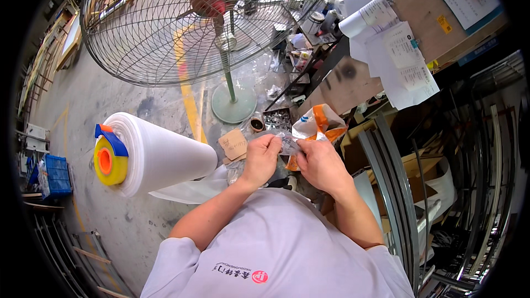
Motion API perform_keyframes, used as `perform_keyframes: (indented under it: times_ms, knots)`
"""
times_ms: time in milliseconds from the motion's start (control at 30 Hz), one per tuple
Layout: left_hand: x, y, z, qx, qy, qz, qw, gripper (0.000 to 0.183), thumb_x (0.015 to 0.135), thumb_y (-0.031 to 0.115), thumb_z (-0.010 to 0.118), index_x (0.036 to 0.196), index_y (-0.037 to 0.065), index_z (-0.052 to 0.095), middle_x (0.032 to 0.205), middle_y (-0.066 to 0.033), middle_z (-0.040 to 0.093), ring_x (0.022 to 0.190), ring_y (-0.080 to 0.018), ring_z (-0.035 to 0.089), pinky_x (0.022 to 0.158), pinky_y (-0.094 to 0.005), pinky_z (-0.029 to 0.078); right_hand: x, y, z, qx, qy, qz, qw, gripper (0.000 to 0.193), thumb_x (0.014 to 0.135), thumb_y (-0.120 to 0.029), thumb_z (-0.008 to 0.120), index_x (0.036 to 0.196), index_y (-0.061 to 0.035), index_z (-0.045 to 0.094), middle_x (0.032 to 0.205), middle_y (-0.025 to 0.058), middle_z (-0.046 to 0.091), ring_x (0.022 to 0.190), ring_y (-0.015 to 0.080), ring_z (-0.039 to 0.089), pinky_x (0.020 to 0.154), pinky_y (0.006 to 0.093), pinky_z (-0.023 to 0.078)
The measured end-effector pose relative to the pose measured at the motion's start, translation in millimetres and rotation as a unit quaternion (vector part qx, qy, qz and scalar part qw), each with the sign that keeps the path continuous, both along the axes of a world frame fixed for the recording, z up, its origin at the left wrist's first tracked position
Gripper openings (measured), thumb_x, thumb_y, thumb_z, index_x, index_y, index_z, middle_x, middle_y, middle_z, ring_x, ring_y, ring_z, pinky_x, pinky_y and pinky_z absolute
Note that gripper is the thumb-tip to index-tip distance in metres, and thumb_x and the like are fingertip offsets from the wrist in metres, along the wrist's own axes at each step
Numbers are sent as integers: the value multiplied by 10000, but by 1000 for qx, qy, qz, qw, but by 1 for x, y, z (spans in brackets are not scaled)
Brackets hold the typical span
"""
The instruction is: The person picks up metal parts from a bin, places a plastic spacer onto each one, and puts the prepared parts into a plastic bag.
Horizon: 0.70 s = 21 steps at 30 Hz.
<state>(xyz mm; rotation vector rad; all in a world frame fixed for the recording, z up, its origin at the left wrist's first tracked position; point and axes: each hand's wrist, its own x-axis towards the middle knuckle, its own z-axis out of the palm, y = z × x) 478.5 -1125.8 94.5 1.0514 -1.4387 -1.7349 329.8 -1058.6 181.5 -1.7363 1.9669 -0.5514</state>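
My left hand (pixel 261 157) and my right hand (pixel 320 164) are close together in front of my chest, both closed. Between them stretches a small clear plastic bag (pixel 288 143), pinched by the fingers of each hand. What the bag holds, if anything, is too small to make out. Just beyond my right hand is a white and orange printed sack (pixel 319 124), partly hidden by that hand. A torn piece of brown cardboard (pixel 233 144) with handwriting lies beyond my left hand. Past the bag is a box of small metal parts (pixel 277 118).
A big standing fan (pixel 226 38) rises ahead on a round green base (pixel 234 105). At the left stands a large white wrap roll (pixel 165 152) with a yellow tape roll (pixel 105 161) on its end. Papers (pixel 400 58) hang off a bench at right, above long metal profiles (pixel 395 182).
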Motion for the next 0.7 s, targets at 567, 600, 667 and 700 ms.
perform_keyframes:
  times_ms: [567,600,667,700]
  knots:
    - [12,1,0,-14,-2,-74,997,301,1006,187,552,779,-2,605,690,9,554,619,-66,504,565,-259,448,-5,4,-7,46,-62,-116,990,171,834,-131,680,840,39,662,693,153,655,576,226,607,589,344,492]
    - [12,1,0,-46,-20,-75,996,300,1000,183,557,771,-6,602,683,1,551,618,-72,505,563,-274,444,-3,4,-4,52,-34,-121,991,189,829,-152,674,826,37,658,719,174,657,631,284,624,627,388,505]
    - [11,1,-1,-110,-53,-79,989,299,988,175,565,757,-12,597,670,-14,546,616,-85,507,560,-302,436,2,2,4,64,21,-133,989,227,819,-192,662,799,34,651,773,218,663,741,400,659,704,478,533]
    - [10,1,-1,-168,-61,-71,981,281,975,158,571,755,-17,581,663,-63,523,607,-132,501,562,-329,426,3,2,7,59,48,-131,989,228,821,-196,666,801,30,647,792,221,655,751,406,653,707,486,531]
